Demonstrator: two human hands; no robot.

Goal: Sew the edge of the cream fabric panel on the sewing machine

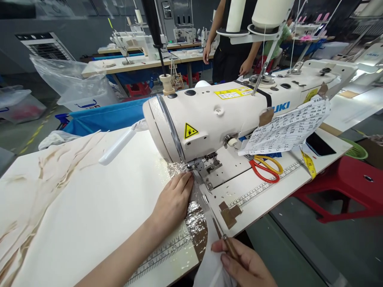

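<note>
Left hand (174, 197) lay by presser foot (193, 164), fingers together, grip unclear. Right hand (248, 261) clamped fingers on wooden-handled tool (231, 248). White fabric (209, 261) overhung bench (263, 199). Judged risks: injury if left strayed; snag if tool slipped.

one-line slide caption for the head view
Left hand at a sewing machine, right hand holding a wooden-handled tool beside white cloth.
</note>
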